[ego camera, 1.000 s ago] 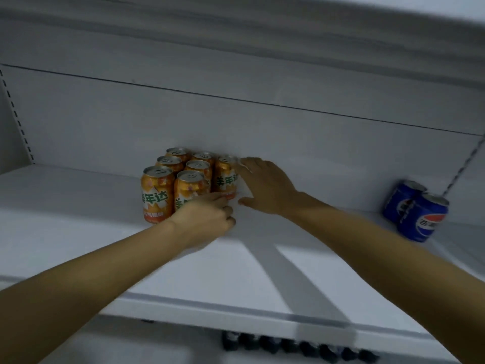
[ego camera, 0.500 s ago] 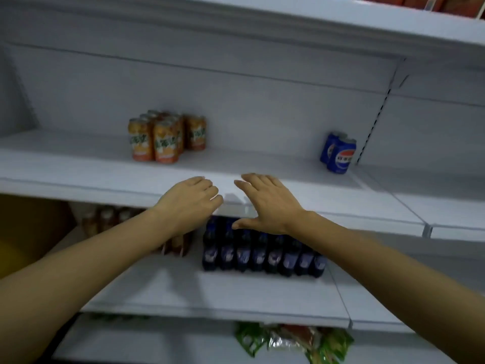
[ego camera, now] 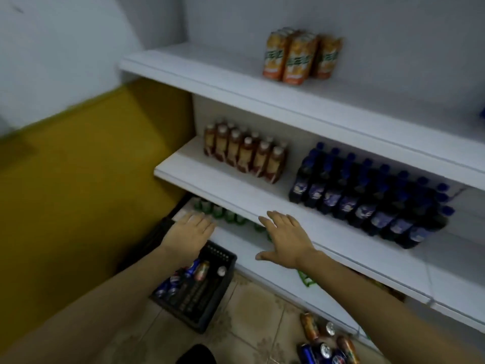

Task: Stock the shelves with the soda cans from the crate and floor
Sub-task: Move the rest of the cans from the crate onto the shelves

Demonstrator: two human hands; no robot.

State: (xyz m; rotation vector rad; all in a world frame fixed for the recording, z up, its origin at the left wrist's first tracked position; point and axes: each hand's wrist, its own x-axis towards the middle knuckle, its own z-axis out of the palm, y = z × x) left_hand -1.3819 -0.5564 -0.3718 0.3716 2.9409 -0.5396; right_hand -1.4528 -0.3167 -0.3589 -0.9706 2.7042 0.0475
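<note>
Several orange soda cans (ego camera: pixel 299 57) stand grouped on the upper white shelf (ego camera: pixel 236 82). Below me a black crate (ego camera: pixel 204 300) sits on the tiled floor with blue and orange cans (ego camera: pixel 189 271) inside. More loose cans (ego camera: pixel 325 342) lie on the floor at the bottom right. My left hand (ego camera: pixel 191 232) hovers flat above the crate, fingers spread, holding nothing. My right hand (ego camera: pixel 286 237) is spread in front of the middle shelf's edge, also holding nothing.
The middle shelf (ego camera: pixel 225 185) carries brown bottles (ego camera: pixel 246 153) and dark blue bottles (ego camera: pixel 367 195). Green bottles (ego camera: pixel 225 214) stand on the shelf beneath. A yellow wall (ego camera: pixel 78 179) runs along the left. A dark shoe tip (ego camera: pixel 196 354) shows at the bottom.
Both hands have come away from the orange cans on the upper shelf and dropped low. My view swung down and left, bringing the crate and floor cans into sight.
</note>
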